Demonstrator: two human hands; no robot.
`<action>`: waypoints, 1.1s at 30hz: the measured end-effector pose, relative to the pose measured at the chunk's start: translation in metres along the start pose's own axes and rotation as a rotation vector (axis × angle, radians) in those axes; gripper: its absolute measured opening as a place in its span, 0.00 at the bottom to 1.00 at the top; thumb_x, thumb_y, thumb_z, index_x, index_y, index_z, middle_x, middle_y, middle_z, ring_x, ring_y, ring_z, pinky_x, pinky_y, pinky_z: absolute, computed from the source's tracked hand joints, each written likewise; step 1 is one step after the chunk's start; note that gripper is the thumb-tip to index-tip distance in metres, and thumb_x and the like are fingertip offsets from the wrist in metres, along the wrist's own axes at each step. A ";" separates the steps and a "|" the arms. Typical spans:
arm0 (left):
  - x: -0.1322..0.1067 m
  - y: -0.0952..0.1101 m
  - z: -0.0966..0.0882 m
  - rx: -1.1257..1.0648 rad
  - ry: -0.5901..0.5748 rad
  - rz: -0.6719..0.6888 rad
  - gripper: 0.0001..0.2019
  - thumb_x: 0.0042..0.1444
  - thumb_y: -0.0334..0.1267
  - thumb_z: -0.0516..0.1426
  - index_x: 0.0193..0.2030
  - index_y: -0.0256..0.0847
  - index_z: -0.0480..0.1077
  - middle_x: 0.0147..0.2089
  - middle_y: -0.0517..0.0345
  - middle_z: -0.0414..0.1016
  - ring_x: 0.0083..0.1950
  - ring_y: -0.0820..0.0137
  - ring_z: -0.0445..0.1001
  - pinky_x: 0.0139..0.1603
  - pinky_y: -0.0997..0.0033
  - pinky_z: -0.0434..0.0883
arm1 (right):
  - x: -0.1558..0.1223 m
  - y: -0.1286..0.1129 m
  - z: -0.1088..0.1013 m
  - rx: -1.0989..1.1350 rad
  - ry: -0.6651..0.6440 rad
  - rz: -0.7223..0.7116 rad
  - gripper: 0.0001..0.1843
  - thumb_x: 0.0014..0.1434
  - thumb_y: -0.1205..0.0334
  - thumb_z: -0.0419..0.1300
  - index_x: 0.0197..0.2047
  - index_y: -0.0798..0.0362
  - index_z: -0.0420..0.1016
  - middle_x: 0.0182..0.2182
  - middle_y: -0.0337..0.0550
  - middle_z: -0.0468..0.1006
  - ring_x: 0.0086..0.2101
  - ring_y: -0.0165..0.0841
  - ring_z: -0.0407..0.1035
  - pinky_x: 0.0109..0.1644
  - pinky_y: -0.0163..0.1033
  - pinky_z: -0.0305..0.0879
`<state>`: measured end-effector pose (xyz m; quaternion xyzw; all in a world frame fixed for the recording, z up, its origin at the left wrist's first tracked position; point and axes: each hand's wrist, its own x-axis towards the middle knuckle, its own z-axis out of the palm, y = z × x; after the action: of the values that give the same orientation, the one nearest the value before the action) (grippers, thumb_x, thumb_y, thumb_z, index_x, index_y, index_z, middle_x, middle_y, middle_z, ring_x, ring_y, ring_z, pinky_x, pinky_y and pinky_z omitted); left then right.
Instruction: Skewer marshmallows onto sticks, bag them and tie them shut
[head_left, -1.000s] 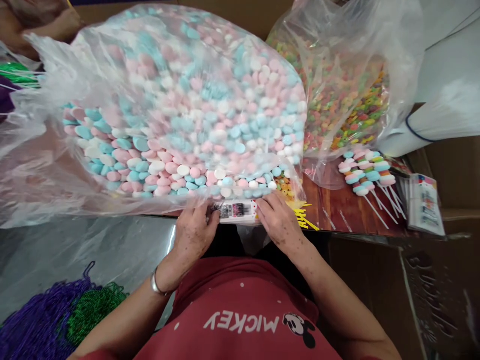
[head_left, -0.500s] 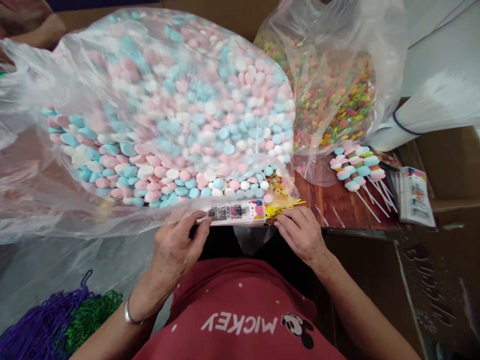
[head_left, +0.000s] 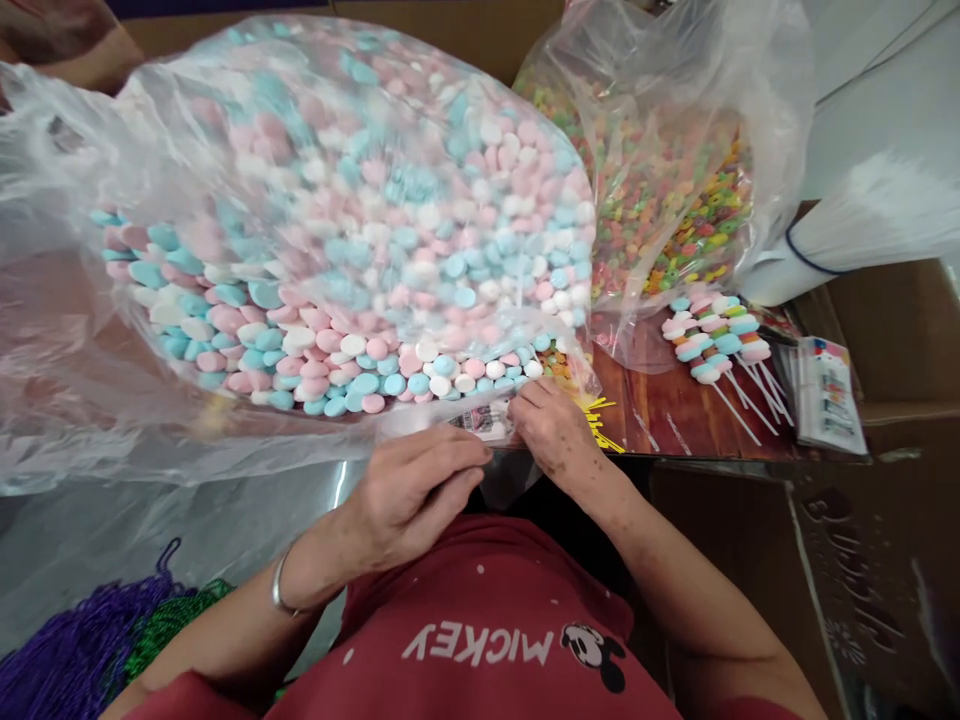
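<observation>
A small printed packet (head_left: 484,422) lies at the near table edge, under the front of a big clear bag of pink, blue and white candies (head_left: 352,230). My left hand (head_left: 416,490) has its fingers pressed together around the packet's left end. My right hand (head_left: 551,430) is curled, its fingertips pinching the packet's right end. Most of the packet is hidden by both hands. Yellow twist ties (head_left: 600,425) lie just right of my right hand.
A second clear bag holds multicoloured ring candies (head_left: 667,190) at the right. Finished candy skewers (head_left: 716,335) and a stack of printed packets (head_left: 829,395) lie beyond. Purple and green bead strands (head_left: 97,640) sit at lower left. Cardboard boxes (head_left: 862,570) stand at the right.
My left hand moved right and closed over the packet's left end. My right hand came back from the twist ties onto the packet's right end, covering most of it.
</observation>
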<state>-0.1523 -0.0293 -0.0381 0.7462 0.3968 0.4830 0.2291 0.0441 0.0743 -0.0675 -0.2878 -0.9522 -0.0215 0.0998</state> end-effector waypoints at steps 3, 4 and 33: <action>0.003 -0.025 0.012 0.162 0.042 -0.006 0.10 0.62 0.24 0.53 0.47 0.36 0.72 0.41 0.47 0.79 0.42 0.67 0.78 0.42 0.69 0.76 | 0.005 0.004 -0.004 -0.018 0.008 -0.011 0.15 0.66 0.70 0.54 0.27 0.54 0.72 0.26 0.42 0.70 0.33 0.36 0.59 0.39 0.39 0.58; 0.003 -0.034 0.015 0.203 0.085 -0.027 0.10 0.63 0.24 0.52 0.46 0.37 0.72 0.41 0.48 0.79 0.42 0.67 0.77 0.42 0.68 0.76 | 0.006 0.005 -0.005 -0.023 0.028 -0.011 0.15 0.65 0.70 0.54 0.27 0.54 0.71 0.26 0.43 0.70 0.33 0.35 0.59 0.39 0.39 0.58; 0.014 -0.016 0.035 0.029 -0.026 -0.023 0.08 0.66 0.32 0.54 0.34 0.40 0.66 0.25 0.63 0.71 0.25 0.76 0.68 0.26 0.79 0.65 | -0.034 -0.017 -0.056 0.279 0.306 0.019 0.17 0.69 0.64 0.49 0.28 0.53 0.68 0.23 0.40 0.70 0.27 0.31 0.62 0.31 0.36 0.60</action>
<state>-0.1229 -0.0070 -0.0569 0.7511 0.4094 0.4648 0.2286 0.0718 0.0360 -0.0196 -0.2736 -0.9169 0.0682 0.2823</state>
